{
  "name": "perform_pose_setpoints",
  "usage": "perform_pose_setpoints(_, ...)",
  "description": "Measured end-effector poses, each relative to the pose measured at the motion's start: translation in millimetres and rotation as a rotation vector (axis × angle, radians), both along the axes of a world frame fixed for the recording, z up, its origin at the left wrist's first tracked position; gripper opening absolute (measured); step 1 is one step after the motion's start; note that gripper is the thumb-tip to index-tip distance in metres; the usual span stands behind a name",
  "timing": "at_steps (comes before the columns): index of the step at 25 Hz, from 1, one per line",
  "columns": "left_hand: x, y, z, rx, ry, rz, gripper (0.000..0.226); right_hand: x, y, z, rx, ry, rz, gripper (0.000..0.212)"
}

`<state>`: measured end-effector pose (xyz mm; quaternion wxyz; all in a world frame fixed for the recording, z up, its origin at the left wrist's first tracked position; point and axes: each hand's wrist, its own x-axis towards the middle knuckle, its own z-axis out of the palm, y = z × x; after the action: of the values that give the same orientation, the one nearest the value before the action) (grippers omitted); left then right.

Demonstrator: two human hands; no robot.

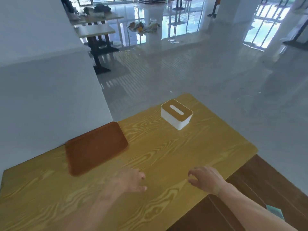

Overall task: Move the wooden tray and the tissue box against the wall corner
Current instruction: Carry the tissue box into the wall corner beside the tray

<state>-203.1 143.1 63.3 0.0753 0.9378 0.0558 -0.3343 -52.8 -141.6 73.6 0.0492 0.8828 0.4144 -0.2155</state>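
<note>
A dark brown wooden tray (95, 148) lies flat on the yellow wood-grain table (175, 155), its far left edge touching the white wall (50, 97). A white tissue box (176, 114) with a wooden lid and a slot stands near the table's far edge, away from the wall. My left hand (128, 180) hovers blurred over the table, just right of the tray's near corner, fingers apart and holding nothing. My right hand (205, 179) floats over the table's near right part, fingers loosely spread and empty.
The wall ends in a corner just beyond the tray's far end. A dark brown bench (260, 185) runs along the table's right side. Beyond lie a glossy floor, other tables (96, 30) and white pillars.
</note>
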Motion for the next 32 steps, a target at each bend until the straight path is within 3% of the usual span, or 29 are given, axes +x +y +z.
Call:
perform_pose_setpoints(6, 42.0, -115.0, 2.1, 0.151, -0.063, -0.192, 0.063, -0.6, -122.8, 11.2, 0.052, -0.118, -0.039, 0.039)
perform_pose_setpoints(14, 78.2, -165.7, 14.2, 0.188, -0.095, -0.227, 0.064, 28.5, -168.8, 0.9, 0.044, -0.115, -0.031, 0.042)
perform_pose_setpoints(20, 116.3, -140.7, 1.3, 0.133, -0.083, -0.121, 0.064, 89.0, -146.3, -5.3, 0.048, -0.061, -0.044, 0.045)
perform_pose_setpoints(27, 174.0, -73.2, -9.9, 0.169, -0.089, -0.024, 0.07, 173.1, -65.5, -1.2, 0.028, -0.047, -0.007, 0.049)
perform_pose_setpoints(32, 222.3, -13.5, -17.9, 0.257, -0.083, -0.056, 0.072, 229.9, -0.9, -2.4, 0.055, 0.011, -0.158, 0.057)
